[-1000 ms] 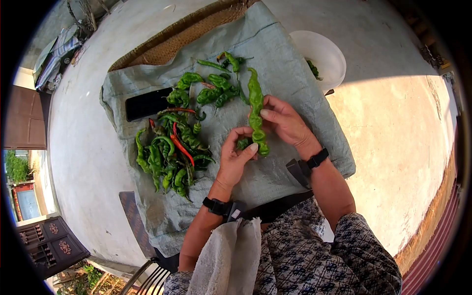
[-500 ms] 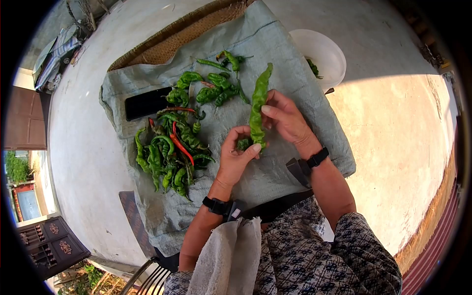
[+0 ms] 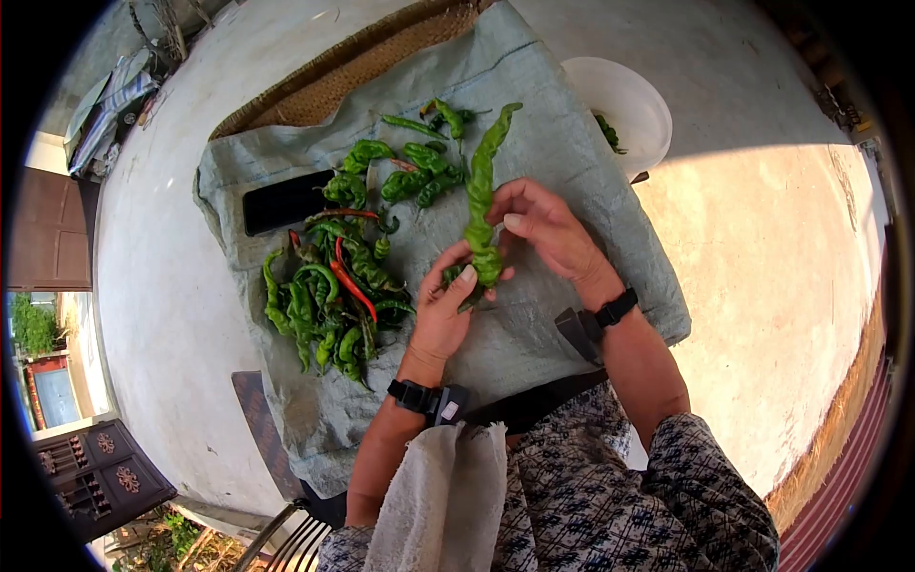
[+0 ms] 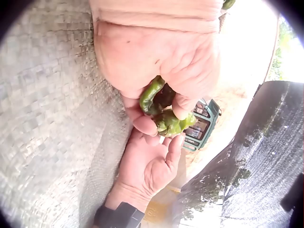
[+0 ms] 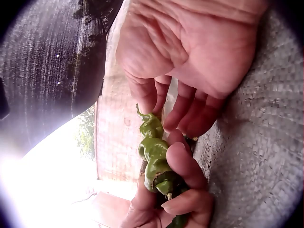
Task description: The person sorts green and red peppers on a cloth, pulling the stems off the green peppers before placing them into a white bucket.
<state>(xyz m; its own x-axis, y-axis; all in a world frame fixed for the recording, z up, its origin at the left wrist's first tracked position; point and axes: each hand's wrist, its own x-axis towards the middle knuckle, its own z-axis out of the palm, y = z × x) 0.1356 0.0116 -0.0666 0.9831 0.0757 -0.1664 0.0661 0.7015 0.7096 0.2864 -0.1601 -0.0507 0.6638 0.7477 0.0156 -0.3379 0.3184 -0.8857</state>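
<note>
A long, twisted green chili pepper (image 3: 481, 191) stands upright in my left hand (image 3: 441, 319), which pinches its lower end between thumb and fingers. Tucked into the same palm is a second, darker green pepper (image 4: 152, 97), partly covered by the fingers. My right hand (image 3: 550, 234) is beside the long pepper, its fingers loosely bent. In the right wrist view, the right fingertips are right by the pepper's thin tip, with no firm grip showing. Left of both hands, a pile of green and red chili peppers (image 3: 300, 310) lies on the grey-green woven sheet (image 3: 534, 353).
A smaller group of green peppers (image 3: 367, 153) lies farther back on the sheet. By the pile rests a black phone (image 3: 276, 203). The rim of a woven basket (image 3: 286, 95) shows under the sheet. A white basin (image 3: 643, 114) with some green peppers stands at the back right.
The long pepper has moved left and turned, and my left hand now holds it closer to the palm. The right fingers have come away from pinching its side.
</note>
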